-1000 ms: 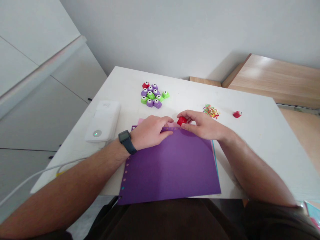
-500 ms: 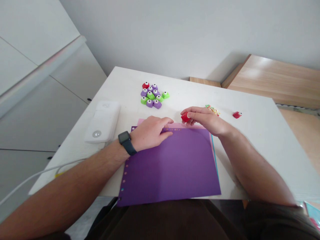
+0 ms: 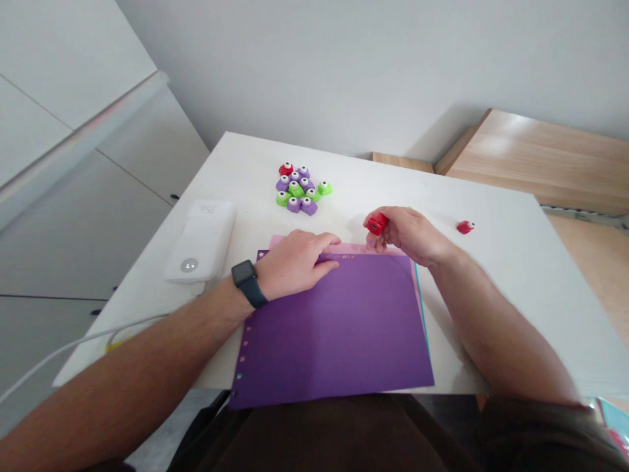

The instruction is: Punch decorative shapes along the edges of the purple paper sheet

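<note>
A purple sheet of paper point(image 3: 339, 328) lies on top of a pink sheet point(image 3: 280, 240) and a blue sheet point(image 3: 423, 314). Punched holes run down its left side and along part of its top edge. My left hand point(image 3: 301, 263) rests over the top left of the purple sheet, thumb and forefinger apart. Above the sheets' upper right, my right hand point(image 3: 403, 233) grips a red craft punch point(image 3: 377, 224), tilted so its underside faces me. A tiny purple paper piece point(image 3: 370, 242) shows at a fingertip of that hand.
Several purple, green and red craft punches point(image 3: 295, 189) stand grouped at the back. Another red punch point(image 3: 465, 227) lies on the right of the white table point(image 3: 506, 288). A white power bank point(image 3: 201, 239) with a cable point(image 3: 83, 337) sits at the left.
My right hand has lifted and turned the red punch, moving it slightly right. It now covers the pile of paper confetti. The left hand stays in place.
</note>
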### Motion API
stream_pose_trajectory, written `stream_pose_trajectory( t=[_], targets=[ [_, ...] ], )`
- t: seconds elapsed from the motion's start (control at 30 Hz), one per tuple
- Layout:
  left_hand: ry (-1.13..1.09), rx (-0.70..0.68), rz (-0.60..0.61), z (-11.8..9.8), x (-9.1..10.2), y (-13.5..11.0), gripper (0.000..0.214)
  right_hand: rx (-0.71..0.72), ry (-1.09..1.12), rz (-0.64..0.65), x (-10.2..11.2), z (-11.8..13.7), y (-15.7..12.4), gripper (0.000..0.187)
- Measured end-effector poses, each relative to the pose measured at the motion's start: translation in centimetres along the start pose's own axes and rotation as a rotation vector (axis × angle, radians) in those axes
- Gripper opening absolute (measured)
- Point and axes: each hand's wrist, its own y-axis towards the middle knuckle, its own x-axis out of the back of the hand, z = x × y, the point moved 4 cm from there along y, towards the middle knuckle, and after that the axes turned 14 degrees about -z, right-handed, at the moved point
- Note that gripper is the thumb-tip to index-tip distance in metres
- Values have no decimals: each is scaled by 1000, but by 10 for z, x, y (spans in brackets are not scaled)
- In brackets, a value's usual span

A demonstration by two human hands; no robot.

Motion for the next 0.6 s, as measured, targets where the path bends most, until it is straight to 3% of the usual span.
stream_pose_trajectory(
  t=[0.2, 0.33, 0.6],
  targets=[
    [-1, 3, 1, 0, 0, 0, 39, 14, -71, 18, 1, 2, 0, 31],
    [-4, -7, 0, 0, 0, 0, 38, 82, -229, -2, 7, 11, -3, 34],
    [-28, -14, -7, 0, 1, 0, 37, 142, -776, -228, 64, 15, 7, 38]
  ],
)
